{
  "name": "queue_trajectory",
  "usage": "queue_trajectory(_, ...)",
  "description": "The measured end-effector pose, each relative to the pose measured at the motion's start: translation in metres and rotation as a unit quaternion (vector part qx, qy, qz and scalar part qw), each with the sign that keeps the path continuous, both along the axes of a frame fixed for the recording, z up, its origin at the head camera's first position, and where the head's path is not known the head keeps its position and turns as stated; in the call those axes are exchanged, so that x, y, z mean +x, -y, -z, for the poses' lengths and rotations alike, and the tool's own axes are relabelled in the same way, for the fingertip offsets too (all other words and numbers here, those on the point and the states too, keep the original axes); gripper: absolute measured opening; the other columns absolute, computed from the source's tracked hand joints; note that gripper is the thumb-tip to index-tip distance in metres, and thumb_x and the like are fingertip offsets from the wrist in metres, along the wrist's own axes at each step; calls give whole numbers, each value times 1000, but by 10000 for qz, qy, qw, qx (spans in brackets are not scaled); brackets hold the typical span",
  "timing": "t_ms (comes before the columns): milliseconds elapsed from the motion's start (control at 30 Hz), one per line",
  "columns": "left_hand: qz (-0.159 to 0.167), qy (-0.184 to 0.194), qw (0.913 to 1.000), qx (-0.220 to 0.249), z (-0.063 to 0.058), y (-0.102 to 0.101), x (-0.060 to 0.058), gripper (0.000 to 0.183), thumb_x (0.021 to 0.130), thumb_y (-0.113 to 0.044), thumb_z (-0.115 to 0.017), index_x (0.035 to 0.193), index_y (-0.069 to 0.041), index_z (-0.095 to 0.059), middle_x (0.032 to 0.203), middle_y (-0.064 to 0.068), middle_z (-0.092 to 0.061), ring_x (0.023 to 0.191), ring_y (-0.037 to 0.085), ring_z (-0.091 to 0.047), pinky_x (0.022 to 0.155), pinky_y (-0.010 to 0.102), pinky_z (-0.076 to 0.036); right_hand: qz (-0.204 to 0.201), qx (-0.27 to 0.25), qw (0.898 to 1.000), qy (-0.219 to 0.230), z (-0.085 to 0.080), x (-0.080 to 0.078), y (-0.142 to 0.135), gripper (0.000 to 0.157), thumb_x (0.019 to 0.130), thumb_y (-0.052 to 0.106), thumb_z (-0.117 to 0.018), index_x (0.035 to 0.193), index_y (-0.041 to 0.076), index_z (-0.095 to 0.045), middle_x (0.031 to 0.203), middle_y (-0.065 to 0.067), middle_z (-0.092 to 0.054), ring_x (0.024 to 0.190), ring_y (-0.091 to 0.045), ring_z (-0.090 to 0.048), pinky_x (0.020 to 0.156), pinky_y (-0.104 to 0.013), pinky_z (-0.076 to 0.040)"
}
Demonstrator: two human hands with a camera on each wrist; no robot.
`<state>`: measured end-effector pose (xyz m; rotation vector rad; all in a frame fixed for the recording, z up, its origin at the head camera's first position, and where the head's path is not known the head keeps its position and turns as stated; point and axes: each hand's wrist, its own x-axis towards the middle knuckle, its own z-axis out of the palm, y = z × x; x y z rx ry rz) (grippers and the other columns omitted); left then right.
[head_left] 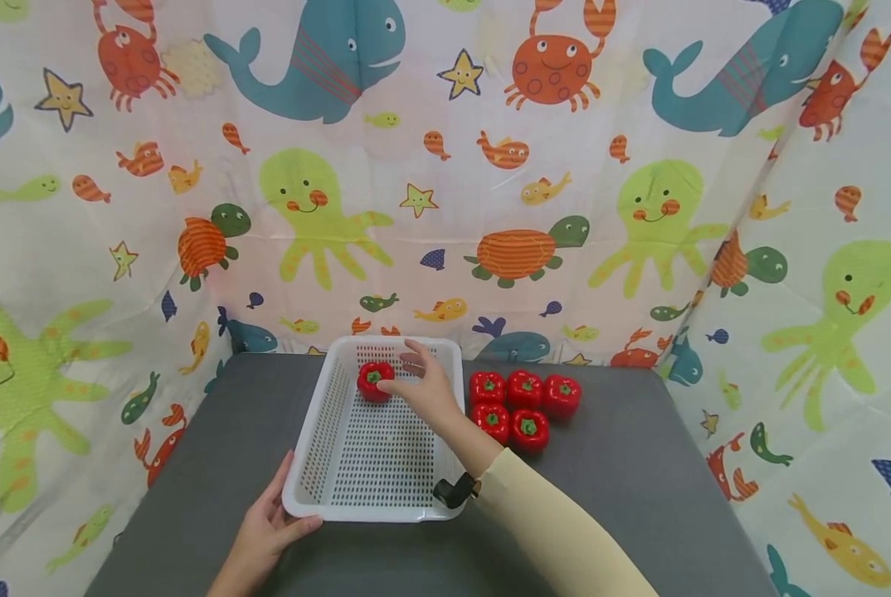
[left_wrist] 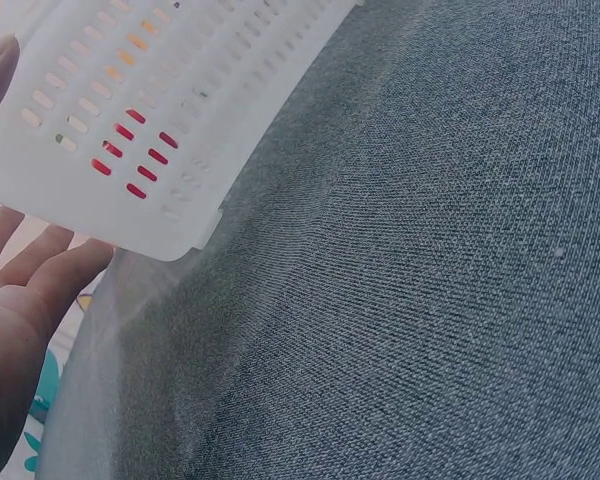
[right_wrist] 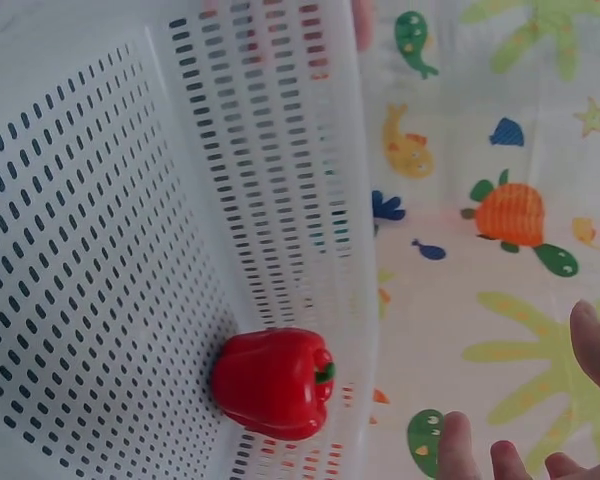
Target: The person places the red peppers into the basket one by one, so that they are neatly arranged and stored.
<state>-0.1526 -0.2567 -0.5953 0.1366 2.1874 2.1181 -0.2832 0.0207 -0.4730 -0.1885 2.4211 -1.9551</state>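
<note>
A white perforated plastic basket (head_left: pixel 377 500) stands on the dark table, with one red bell pepper (head_left: pixel 375 381) near its far left corner. In the right wrist view that bell pepper (right_wrist: pixel 270 384) leans by the basket's wall, its green stem showing. My left hand (head_left: pixel 263 528) holds the basket's near left corner, thumb at the front and fingers along the side. Over the basket's far part is my right hand (head_left: pixel 425 388), fingers apart and nothing held. The right wrist view shows its fingers (right_wrist: pixel 456 445) away from the pepper.
Right of the basket, several more red bell peppers (head_left: pixel 524 390) stand in two rows on the grey table (head_left: pixel 625 473). A curtain (head_left: pixel 445 215) printed with sea animals closes off the back and both sides. A dark band (head_left: pixel 455 491) circles the right wrist.
</note>
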Motion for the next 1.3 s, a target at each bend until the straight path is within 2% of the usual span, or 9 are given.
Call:
queue_trajectory(233,41,-28,9999,88,3,-1,1,111,83,-2,-81,164,-27,-10,169,8,-15,136,2,-47,96,22,-52,-99,-143,9998,-113,-5,14,-14,81,84,34,-83,153,28,-41,148,-6,-53,136,-32,-51,102,-50,-53)
queue_trajectory(500,-26,41,10000,36,2,-1,2,109,83,-5,-81,163,-32,-12,169,7,-16,136,3,-47,96,21,-52,0,-176,9989,-432,-4,28,-29,81,83,36,-84,152,28,-42,148,-4,-53,134,-30,-54,97,-45,-57)
queue_trajectory(667,123,-5,9996,241,3,1,2,111,84,-1,-79,164,-26,-7,170,10,-11,138,3,-45,96,23,-53,-38,-385,9973,-619,-6,36,-40,77,84,26,-84,150,28,-45,145,-6,-56,132,-34,-54,99,-49,-55)
queue_trajectory(733,159,-41,9994,298,4,2,2,111,84,1,-78,164,-22,-5,170,12,-10,137,1,-45,96,23,-53,-44,-417,9972,-617,-6,39,-43,77,84,24,-84,150,28,-44,145,-7,-55,133,-33,-54,100,-51,-54)
queue_trajectory(867,140,-102,9995,252,4,3,2,110,83,2,-79,164,-19,-6,170,13,-10,133,-4,-46,95,21,-53,79,-358,9981,-504,-5,47,-50,79,82,32,-85,150,32,-43,145,-3,-55,133,-29,-55,99,-49,-55)
queue_trajectory(967,127,-60,9997,191,3,2,1,110,84,0,-79,164,-24,-8,170,11,-12,134,-3,-47,96,21,-53,175,-444,9979,-436,-4,52,-56,79,81,36,-86,148,35,-45,144,2,-56,132,-26,-56,98,-47,-55)
queue_trajectory(1100,123,24,9997,199,2,1,1,110,84,-1,-79,163,-30,-10,170,9,-13,135,0,-46,96,22,-53,226,-608,9970,-419,-2,55,-65,80,82,27,-86,149,29,-44,143,0,-58,133,-28,-56,100,-47,-54)
queue_trajectory(1300,180,-128,9994,254,3,3,0,109,84,4,-78,164,-20,-9,170,13,-11,136,1,-47,95,22,-53,356,-506,9973,-391,2,59,-81,81,81,22,-86,150,27,-44,145,-4,-57,132,-28,-56,102,-49,-52)
